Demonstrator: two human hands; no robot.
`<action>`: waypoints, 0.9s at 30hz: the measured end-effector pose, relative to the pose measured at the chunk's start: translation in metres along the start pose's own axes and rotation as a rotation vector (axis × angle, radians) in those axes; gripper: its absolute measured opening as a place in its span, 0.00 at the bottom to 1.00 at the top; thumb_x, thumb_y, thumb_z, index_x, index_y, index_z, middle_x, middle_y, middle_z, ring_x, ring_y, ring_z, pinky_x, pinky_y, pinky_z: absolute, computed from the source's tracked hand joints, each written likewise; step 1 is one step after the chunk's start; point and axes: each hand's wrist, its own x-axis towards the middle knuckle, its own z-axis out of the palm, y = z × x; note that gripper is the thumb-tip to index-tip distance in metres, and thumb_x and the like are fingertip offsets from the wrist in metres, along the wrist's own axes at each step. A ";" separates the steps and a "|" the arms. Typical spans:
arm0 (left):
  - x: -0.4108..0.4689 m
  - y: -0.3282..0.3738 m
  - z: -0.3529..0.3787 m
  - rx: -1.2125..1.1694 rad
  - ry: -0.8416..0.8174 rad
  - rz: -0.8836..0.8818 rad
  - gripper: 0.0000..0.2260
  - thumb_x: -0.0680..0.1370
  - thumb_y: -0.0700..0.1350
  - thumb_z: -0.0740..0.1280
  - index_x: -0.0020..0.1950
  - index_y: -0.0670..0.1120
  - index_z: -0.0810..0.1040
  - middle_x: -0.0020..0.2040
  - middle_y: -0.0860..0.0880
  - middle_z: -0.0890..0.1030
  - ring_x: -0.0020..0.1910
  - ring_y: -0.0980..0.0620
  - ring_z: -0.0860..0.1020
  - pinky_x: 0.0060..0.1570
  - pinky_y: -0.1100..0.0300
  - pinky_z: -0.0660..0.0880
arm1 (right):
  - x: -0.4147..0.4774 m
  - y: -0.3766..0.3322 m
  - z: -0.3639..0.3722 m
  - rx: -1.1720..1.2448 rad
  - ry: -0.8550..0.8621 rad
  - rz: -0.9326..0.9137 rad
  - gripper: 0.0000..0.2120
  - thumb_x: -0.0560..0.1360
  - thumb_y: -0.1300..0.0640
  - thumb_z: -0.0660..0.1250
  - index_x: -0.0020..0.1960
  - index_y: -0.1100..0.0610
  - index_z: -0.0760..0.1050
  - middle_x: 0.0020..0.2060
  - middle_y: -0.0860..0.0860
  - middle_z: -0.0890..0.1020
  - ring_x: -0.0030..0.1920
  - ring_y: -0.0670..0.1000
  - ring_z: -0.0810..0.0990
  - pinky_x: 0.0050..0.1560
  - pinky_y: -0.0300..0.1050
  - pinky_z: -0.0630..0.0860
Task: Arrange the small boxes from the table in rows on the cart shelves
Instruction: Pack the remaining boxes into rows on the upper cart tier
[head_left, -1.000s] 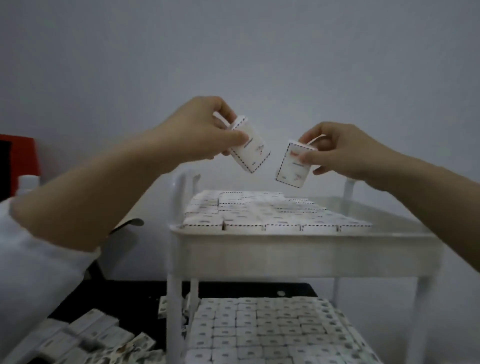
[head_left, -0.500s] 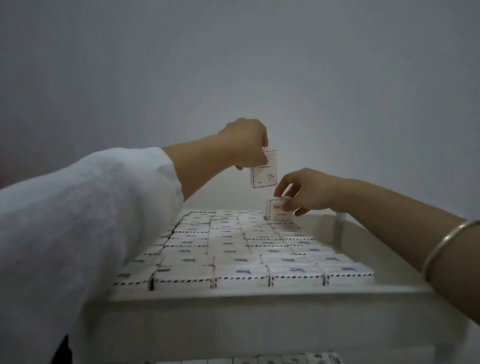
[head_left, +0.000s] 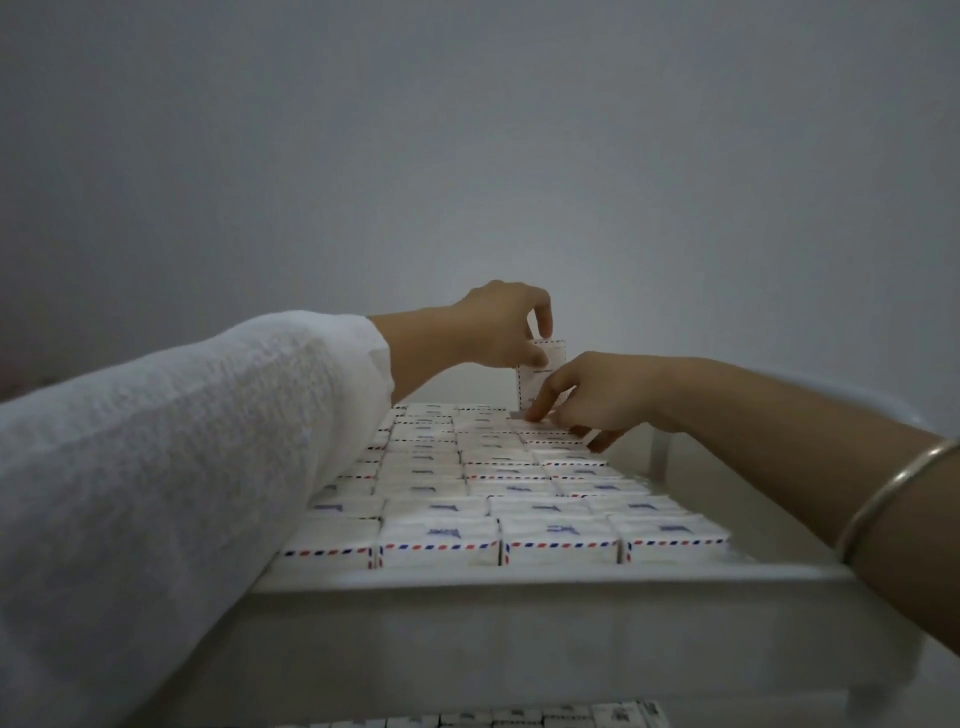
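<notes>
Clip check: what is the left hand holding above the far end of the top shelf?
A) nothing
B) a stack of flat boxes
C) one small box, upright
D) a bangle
C: the left hand pinches a single small box upright above the far row on the top shelf.

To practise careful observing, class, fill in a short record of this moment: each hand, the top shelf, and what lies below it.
Left hand: pinches one small box upright above the far rows.
Right hand: fingertips on a flat box in the far row; grip unclear.
Top shelf: rows of boxes lying flat, packed close.
Below: more boxes, only just in view.
Right wrist: bangle.
</notes>
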 end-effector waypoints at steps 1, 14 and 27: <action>-0.001 0.000 0.001 -0.017 -0.023 0.001 0.12 0.74 0.47 0.73 0.55 0.50 0.76 0.48 0.53 0.80 0.43 0.55 0.79 0.34 0.66 0.70 | -0.001 0.000 -0.001 -0.050 -0.007 -0.006 0.17 0.78 0.65 0.59 0.55 0.47 0.79 0.50 0.46 0.76 0.45 0.46 0.80 0.37 0.37 0.81; -0.014 0.009 0.007 0.205 -0.434 -0.001 0.11 0.78 0.44 0.66 0.58 0.55 0.81 0.51 0.58 0.78 0.60 0.52 0.75 0.66 0.54 0.68 | -0.027 -0.013 -0.014 -0.327 0.397 -0.084 0.23 0.72 0.67 0.56 0.55 0.45 0.78 0.56 0.47 0.81 0.56 0.51 0.78 0.58 0.49 0.76; -0.227 0.021 -0.109 0.096 0.185 0.045 0.09 0.79 0.41 0.62 0.45 0.53 0.79 0.40 0.56 0.82 0.33 0.60 0.77 0.31 0.69 0.71 | -0.164 -0.113 0.100 0.264 0.500 -0.792 0.09 0.69 0.60 0.62 0.34 0.50 0.78 0.30 0.42 0.80 0.34 0.45 0.80 0.35 0.41 0.77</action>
